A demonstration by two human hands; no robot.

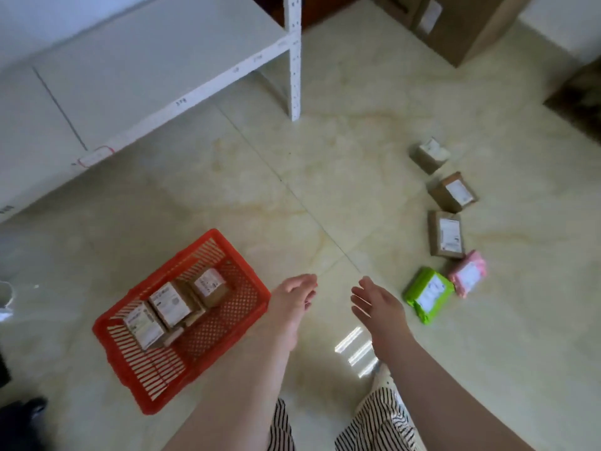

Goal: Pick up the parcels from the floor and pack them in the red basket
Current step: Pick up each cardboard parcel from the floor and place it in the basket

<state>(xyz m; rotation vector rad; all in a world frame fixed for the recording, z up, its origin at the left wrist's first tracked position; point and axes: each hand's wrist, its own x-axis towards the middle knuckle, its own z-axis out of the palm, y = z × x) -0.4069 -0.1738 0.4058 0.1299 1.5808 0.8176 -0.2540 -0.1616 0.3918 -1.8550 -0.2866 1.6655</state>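
Note:
The red basket (247, 315) stands on the floor at lower left with three brown labelled boxes (172, 304) lying in it. To the right, parcels lie in a row on the floor: a green bag (429, 294), a pink bag (468, 275), and three brown boxes (446, 234), (452, 192), (431, 154). My left hand (292, 304) hovers open just right of the basket, holding nothing. My right hand (377, 304) is open with fingers spread, a little left of the green bag, and holds nothing either.
A white metal shelf unit (169, 76) with one upright leg (295, 60) fills the upper left. Large cardboard boxes (461, 24) stand at the top right. A dark object (582, 92) sits at the right edge. Glossy tiled floor lies between basket and parcels.

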